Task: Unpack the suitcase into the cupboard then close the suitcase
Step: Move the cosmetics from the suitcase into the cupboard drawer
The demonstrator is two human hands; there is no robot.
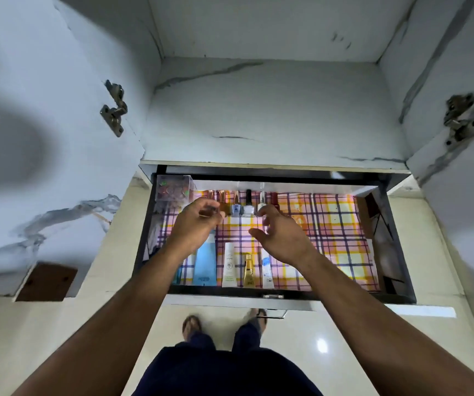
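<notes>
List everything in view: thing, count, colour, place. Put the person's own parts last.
drawer: one, black-walled, pulled open under the cupboard shelf
liner: one, pink, yellow and purple check, on the drawer floor
nail polish bottles: a row, exact count unclear, mixed colours, along the drawer's far edge
clear box: one, transparent, far left corner of the drawer
tubes: about five, blue, white and gold, along the drawer's near edge
cupboard doors: two, white marbled, swung open at each side
hinges: two, metal, one on each door
left hand: fingers curled, seems to pinch a small item
right hand: fingers loosely spread, empty
</notes>
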